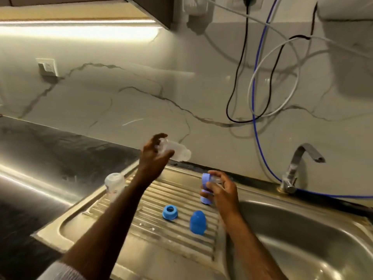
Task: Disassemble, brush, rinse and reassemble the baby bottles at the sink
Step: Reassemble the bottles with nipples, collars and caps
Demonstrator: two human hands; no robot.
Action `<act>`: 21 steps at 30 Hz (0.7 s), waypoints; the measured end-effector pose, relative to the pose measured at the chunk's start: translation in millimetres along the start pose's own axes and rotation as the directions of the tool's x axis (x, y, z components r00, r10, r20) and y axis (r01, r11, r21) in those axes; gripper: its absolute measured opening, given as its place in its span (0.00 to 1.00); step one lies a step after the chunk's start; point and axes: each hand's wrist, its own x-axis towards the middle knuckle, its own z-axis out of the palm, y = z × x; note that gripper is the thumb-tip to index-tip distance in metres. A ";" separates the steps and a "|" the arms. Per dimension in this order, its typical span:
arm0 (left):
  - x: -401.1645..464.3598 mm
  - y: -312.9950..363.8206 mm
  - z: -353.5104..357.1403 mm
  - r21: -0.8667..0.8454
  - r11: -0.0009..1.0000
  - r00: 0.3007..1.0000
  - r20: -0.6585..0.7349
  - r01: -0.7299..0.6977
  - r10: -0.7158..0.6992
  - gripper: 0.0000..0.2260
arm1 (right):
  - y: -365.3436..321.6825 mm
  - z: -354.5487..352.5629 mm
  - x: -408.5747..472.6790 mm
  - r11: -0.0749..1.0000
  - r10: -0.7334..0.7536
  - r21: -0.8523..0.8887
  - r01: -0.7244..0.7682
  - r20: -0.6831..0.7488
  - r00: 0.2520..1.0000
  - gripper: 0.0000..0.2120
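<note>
Two loose blue parts lie nearest on the ribbed drainboard point(121, 207), which serves as the landmark: a domed blue cap point(197, 222) stands upright toward the basin edge, and a blue screw ring point(170, 212) sits just beside it, on the side away from the basin, opening upward. Beyond the cap, over the drainboard's basin-side edge, the right hand point(222, 190) curls its fingers around a lilac collar point(206, 187) with what looks like a clear teat in it; the blur leaves the teat uncertain. At the drainboard's outer rim, on the side away from the basin, a second clear bottle point(114, 181) stands upright, open-mouthed and untouched. Farthest, above the drainboard's back edge, the left hand point(154, 156) grips the clear bottle body point(175, 152), fingers wrapped round its base end. Its long axis lies nearly level, and the neck points toward the basin and the tap point(302, 158).

Judging by the separated pieces, disassembly looks about done. The bottle's mouth already faces the right hand, which lies lower and nearer the sink basin point(302, 239), so carrying the body across for brushing or rinsing would need little turning.
</note>
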 end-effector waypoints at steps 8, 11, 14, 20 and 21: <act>-98.7 18.6 160.8 -0.536 0.762 0.932 0.198 0.363 -0.305 0.13 | -17.9 -125.1 -24.9 0.902 0.142 0.429 -0.047 -0.191 0.971 0.09; -117.4 19.9 195.4 -0.515 0.738 0.900 0.274 0.436 -0.340 0.12 | -16.2 -159.8 -27.7 0.849 0.188 0.528 -0.028 -0.253 0.949 0.13; -133.0 14.6 211.2 -0.357 0.836 0.893 0.330 0.417 -0.304 0.12 | -11.1 -174.2 -27.5 0.854 0.173 0.521 -0.004 -0.276 0.945 0.21; -138.8 0.1 216.0 -0.085 0.972 0.860 0.489 0.218 -0.150 0.24 | -9.1 -171.2 -21.0 0.918 0.094 0.397 0.000 -0.219 0.971 0.15; -137.4 -0.2 215.9 -0.068 0.981 0.875 0.467 0.180 -0.129 0.24 | -8.6 -171.8 -21.5 0.925 0.088 0.380 -0.002 -0.209 0.974 0.12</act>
